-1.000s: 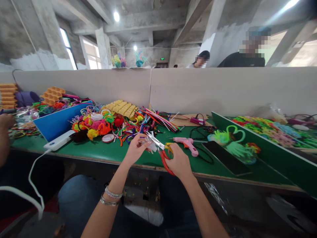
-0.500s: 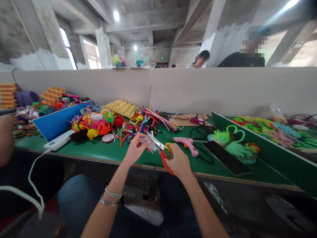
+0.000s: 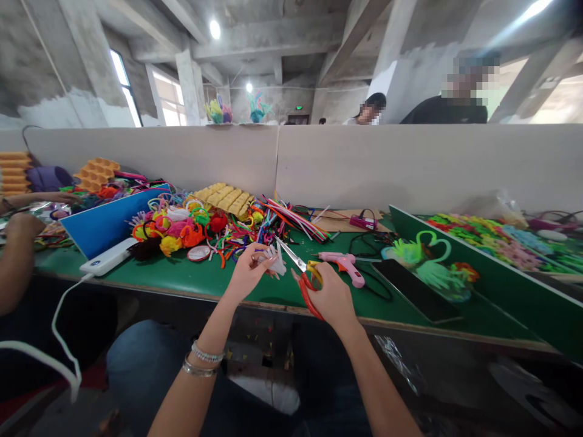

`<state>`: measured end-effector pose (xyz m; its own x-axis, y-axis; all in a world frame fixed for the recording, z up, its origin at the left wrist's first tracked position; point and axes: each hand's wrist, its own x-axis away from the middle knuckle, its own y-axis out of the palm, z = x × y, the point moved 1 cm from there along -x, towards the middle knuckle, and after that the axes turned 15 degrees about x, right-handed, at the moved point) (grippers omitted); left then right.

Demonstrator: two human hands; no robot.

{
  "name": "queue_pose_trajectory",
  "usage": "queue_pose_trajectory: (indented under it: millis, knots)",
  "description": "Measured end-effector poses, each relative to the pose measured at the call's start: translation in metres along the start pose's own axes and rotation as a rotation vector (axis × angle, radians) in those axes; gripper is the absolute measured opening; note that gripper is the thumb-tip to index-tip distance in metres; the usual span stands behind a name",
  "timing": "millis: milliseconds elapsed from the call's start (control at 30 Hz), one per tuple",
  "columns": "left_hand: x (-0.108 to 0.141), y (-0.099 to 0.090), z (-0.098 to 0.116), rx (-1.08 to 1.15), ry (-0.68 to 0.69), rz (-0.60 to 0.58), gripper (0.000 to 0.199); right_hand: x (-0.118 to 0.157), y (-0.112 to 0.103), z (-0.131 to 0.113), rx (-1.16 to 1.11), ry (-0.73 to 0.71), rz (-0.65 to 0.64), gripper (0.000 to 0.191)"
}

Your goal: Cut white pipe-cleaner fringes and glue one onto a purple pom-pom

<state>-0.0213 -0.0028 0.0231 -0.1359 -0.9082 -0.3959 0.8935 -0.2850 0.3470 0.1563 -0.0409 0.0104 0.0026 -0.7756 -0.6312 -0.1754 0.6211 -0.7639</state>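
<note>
My left hand (image 3: 249,270) is closed on a small white fluffy piece (image 3: 277,262), likely bent pipe cleaner though its exact form is blurred. My right hand (image 3: 331,296) grips a pair of scissors (image 3: 298,262) with red and yellow handles, the blades pointing up and left beside the white piece. A small gap shows between the blades and that piece. Just right of the scissors, a pink glue gun (image 3: 348,265) lies on the green tabletop (image 3: 209,282). Behind my hands is a bundle of coloured pipe cleaners (image 3: 296,217).
Fluffy coloured shapes (image 3: 182,224) and a yellow egg tray (image 3: 223,199) are heaped left of centre. A white power bank (image 3: 108,257) leans near a blue board (image 3: 116,220). At right lie a black phone (image 3: 414,290), green swan figures (image 3: 432,267) and a green divider (image 3: 483,273). A co-worker's hand (image 3: 25,226) is at far left.
The scissors have drawn back slightly to the right, away from the white piece. My left hand has turned that piece a little. The co-worker's arms at far left have moved.
</note>
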Motion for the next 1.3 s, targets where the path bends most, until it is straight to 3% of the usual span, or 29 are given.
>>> queue_pose_trajectory:
  millis: [533, 1300]
  knots:
    - [-0.0004, -0.0019, -0.0008, -0.121, 0.018, -0.028, 0.025, -0.001, 0.0006, 0.0004, 0.032, -0.057, -0.045, 0.031]
    - [-0.0002, -0.0022, -0.0024, -0.088, -0.009, -0.055, 0.025, -0.0007, -0.0006, 0.0006, -0.013, -0.062, -0.078, 0.027]
